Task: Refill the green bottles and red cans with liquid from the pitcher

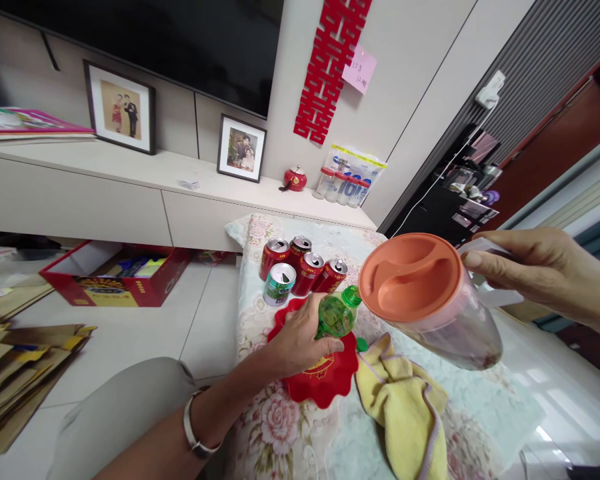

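Your bare left forearm slants up and rightward from the view's lower edge to your left hand, its fingers and thumb curled in a grip, while your right hand reaches in higher from the right edge, thumb pointing left, clasping firmly.

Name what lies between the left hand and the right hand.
In the head view, the green bottle, held by the left hand, then the orange-lidded pitcher, held by the right hand.
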The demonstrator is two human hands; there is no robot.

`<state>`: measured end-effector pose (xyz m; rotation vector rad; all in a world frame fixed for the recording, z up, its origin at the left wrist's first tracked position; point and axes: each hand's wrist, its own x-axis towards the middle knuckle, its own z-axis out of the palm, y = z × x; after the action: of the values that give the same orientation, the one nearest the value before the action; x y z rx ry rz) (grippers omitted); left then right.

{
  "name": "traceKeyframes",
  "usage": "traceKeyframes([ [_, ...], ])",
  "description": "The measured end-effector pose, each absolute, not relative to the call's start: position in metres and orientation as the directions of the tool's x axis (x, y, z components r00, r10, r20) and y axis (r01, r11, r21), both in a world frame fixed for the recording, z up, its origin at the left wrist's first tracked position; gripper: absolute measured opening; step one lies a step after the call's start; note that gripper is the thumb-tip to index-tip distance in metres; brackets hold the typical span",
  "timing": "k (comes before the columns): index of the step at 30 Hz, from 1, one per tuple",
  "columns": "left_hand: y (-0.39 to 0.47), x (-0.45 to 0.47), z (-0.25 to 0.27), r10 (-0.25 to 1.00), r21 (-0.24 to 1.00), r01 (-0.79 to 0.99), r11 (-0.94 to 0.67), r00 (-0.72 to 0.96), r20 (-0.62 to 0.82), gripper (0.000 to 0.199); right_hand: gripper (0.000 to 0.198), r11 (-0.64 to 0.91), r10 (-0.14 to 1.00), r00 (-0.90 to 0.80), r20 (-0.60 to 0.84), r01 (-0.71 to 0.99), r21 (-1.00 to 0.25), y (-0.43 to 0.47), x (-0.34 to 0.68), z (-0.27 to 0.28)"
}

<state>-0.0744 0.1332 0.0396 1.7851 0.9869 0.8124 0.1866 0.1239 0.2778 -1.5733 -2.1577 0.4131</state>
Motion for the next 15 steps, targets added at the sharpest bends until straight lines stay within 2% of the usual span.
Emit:
traceKeyframes([
  [15, 0.1330, -0.0754, 0.0423, 0.880, 0.925, 0.290, -0.244, 0.468, 0.086, 0.067, 0.048, 0.387, 0.922, -0.335, 0.195, 0.806, -0.448, 0.1293, 0.1938, 0.2761],
])
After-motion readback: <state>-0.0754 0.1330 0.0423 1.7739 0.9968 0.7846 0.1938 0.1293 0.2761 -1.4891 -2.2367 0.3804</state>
